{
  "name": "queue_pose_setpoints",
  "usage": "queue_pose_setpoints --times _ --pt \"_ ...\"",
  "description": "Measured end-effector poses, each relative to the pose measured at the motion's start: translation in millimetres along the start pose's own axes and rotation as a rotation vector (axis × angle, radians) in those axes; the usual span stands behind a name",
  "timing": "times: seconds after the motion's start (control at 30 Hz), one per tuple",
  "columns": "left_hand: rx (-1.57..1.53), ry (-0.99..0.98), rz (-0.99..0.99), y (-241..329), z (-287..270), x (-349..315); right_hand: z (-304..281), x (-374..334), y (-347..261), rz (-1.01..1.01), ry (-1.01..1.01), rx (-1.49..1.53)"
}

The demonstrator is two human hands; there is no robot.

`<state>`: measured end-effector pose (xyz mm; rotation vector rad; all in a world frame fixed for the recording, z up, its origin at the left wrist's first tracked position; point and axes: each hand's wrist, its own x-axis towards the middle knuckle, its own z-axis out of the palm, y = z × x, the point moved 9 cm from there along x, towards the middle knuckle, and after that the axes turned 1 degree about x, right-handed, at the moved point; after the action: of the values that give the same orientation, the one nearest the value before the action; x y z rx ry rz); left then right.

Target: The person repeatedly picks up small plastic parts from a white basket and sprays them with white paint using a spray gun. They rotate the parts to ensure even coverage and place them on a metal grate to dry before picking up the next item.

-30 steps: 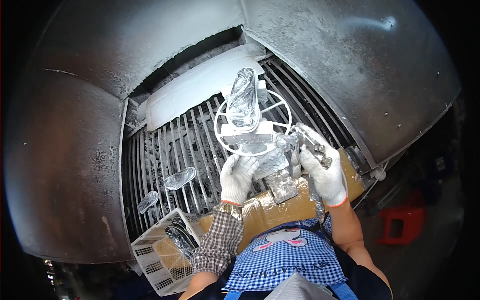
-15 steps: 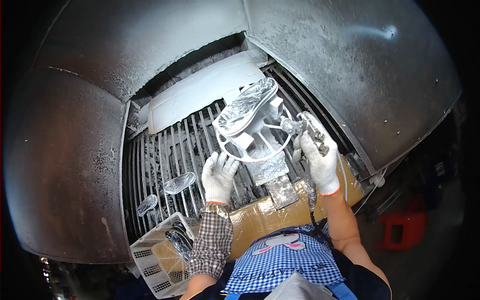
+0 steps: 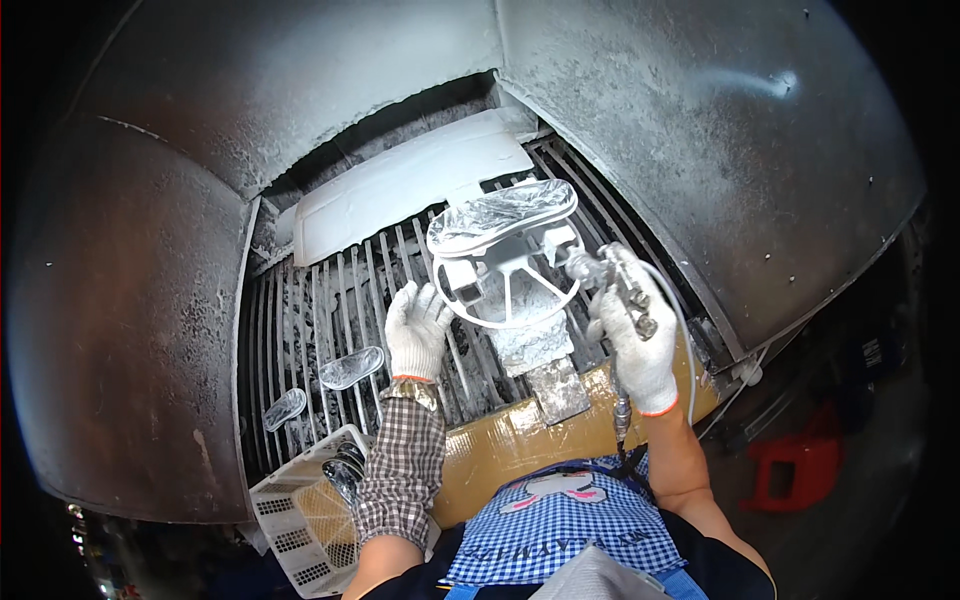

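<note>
My right hand (image 3: 636, 335), in a white knit glove, is closed around a metal spray gun (image 3: 630, 290) whose head points left at the turntable. A white spoked turntable wheel (image 3: 508, 310) stands over the grate. On its blocks rests a long oval piece (image 3: 500, 216), its top covered in crinkled clear film and its edge white. My left hand (image 3: 417, 330), also gloved, is open with fingers spread just left of the wheel's rim and holds nothing. Two smaller film-covered oval pieces (image 3: 352, 368) (image 3: 285, 409) lie on the grate further left.
Powder-coated metal walls (image 3: 690, 150) enclose a slatted grate (image 3: 400, 250). A white sheet (image 3: 410, 180) lies at the back. Tan-wrapped board (image 3: 490, 445) lines the front edge. A white plastic basket (image 3: 290, 520) holding dark pieces stands at lower left. A hose (image 3: 688, 340) runs beside my right hand.
The wheel has turned clockwise, so the oval piece now lies more nearly crosswise. My left hand has shifted slightly left and up. The spray gun stays at the wheel's right side.
</note>
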<state>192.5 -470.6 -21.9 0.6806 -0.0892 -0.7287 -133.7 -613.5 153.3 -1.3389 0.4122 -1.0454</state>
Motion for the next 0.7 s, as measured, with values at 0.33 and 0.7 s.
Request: queue_pose_setpoints --times 0.33,0.7 --pt "0.096 0.098 0.156 13 1 -8 -3 -20 33 0.172 -0.106 0.069" --pt "0.110 -0.092 0.120 -37 124 -77 -130 -73 154 0.249 0.085 -0.712"
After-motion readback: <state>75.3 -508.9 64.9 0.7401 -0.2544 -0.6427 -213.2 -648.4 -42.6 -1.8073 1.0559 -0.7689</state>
